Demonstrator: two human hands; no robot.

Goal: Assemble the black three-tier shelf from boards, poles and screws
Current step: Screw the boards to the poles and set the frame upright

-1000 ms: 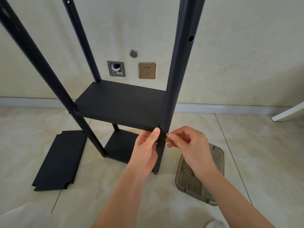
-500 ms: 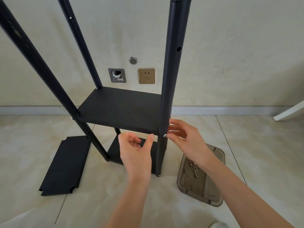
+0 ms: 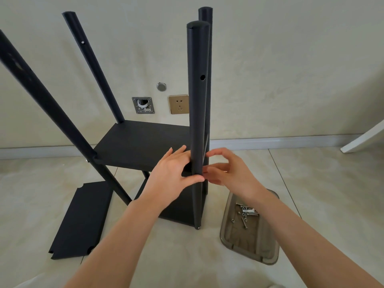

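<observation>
Nearest to us, our two forearms reach in from the bottom edge toward the shelf (image 3: 145, 146) standing on the tiled floor (image 3: 322, 194). To the right, just beside our right forearm, a clear tray (image 3: 268, 254) lies on the floor with loose screws (image 3: 245, 215) in its far end. To the left, a spare board (image 3: 81, 221) lies flat on the tiles, its corners notched.

Our left hand (image 3: 172, 175) holds the near-right pole (image 3: 197, 121) at the level of the middle board (image 3: 141, 145): the thumb lies across the front of the pole and the fingers stretch out along the board's right end. Our right hand (image 3: 230, 169) sits just right of the same pole, fingers curled with the tips drawn together beside it; whether they pinch a screw we cannot tell, as nothing shows between them.

That pole stands upright with a hole in its upper part, and its foot rests on the floor at the corner of the bottom board (image 3: 178, 215). A second pole (image 3: 207, 59) rises right behind it. The near-left pole (image 3: 41, 96) and the far-left pole (image 3: 93, 67) lean out to the left in this view, both joined to the middle board.

Behind stands the wall (image 3: 291, 69), with a brass socket (image 3: 178, 104), an open metal box (image 3: 143, 105) and a round cap (image 3: 161, 86). A white slanted leg (image 3: 363, 138) enters from the right edge.
</observation>
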